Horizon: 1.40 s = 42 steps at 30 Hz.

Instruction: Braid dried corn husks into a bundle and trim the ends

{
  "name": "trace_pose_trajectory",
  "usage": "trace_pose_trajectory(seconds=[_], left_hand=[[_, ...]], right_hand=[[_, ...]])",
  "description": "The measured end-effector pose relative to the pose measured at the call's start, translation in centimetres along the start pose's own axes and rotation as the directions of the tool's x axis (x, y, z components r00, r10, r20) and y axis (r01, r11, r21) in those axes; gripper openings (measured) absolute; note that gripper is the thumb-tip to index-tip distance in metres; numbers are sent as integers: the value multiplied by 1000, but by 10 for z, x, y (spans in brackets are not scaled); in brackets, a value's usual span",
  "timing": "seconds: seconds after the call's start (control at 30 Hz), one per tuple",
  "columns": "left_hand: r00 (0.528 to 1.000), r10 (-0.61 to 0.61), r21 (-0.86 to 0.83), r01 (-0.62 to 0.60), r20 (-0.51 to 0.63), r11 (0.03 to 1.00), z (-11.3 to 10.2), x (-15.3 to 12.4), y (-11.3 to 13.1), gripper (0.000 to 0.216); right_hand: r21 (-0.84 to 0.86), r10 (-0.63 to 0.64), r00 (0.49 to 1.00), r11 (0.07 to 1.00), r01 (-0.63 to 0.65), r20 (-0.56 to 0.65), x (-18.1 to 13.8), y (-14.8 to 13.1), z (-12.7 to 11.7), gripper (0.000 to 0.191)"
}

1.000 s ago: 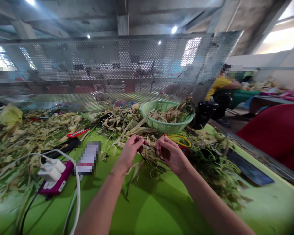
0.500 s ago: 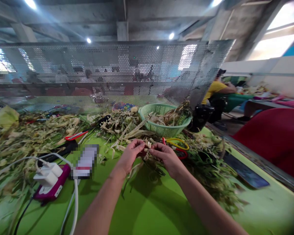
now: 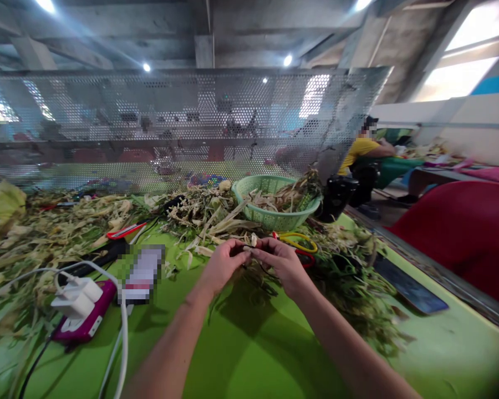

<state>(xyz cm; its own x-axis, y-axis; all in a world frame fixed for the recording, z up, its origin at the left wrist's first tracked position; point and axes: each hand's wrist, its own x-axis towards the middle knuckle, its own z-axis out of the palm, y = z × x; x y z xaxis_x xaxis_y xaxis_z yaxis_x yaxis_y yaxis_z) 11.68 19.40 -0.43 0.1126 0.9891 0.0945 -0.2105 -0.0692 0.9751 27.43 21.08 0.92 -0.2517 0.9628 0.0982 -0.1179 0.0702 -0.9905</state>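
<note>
Pinching a small pale dry-looking scrap [image 3: 254, 240] between their fingertips, the bare left hand [image 3: 222, 265] and bare right hand [image 3: 284, 264] are closer than a second ago, so from here it's likely fiddly work

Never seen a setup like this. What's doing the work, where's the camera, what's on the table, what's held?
There is no robot: a person works with two bare hands, each hand being a grip. The camera is worn on the head, looking forward and down, so both forearms run in from the bottom edge.

The left grip and right grip pinch a small pale piece between them, too small to identify.

On the green tabletop lie dry leaves and stalks, a pale green basket holding more, a magenta power strip with white plugs, and, at right, a dark phone.
</note>
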Motion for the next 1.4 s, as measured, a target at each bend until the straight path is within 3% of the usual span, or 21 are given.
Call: trace_pose_trajectory(seconds=[0.2,0.33,0.53,0.8,0.93,1.07,1.4], left_hand=[[983,-177,-347,180,40,920,8,-6,3,24],[982,-167,-476,190,90,858,12,-9,-1,23],[997,-60,-258,45,-51,965,10,-6,-3,30],[987,76,22,-74,-145,997,3,-1,-4,20],[984,125,140,-107,-127,984,4,-1,-4,13],[978,168,264,-131,-124,956,6,-1,-5,11],[943,305,577,-176,-135,797,13,-10,-5,15]], right_hand=[[112,-14,999,994,8,50,-3,-1,1,25],[186,-30,996,983,13,88,-3,-1,0,23],[65,-26,1000,998,27,-15,-1,-1,0,28],[-154,-204,979,968,199,-18,0,-1,-2,21],[-316,-331,943,890,329,49,0,2,-3,16],[-495,-435,892,751,437,128,-2,4,-3,21],[-674,-470,858,566,474,208,-4,5,0,22]])
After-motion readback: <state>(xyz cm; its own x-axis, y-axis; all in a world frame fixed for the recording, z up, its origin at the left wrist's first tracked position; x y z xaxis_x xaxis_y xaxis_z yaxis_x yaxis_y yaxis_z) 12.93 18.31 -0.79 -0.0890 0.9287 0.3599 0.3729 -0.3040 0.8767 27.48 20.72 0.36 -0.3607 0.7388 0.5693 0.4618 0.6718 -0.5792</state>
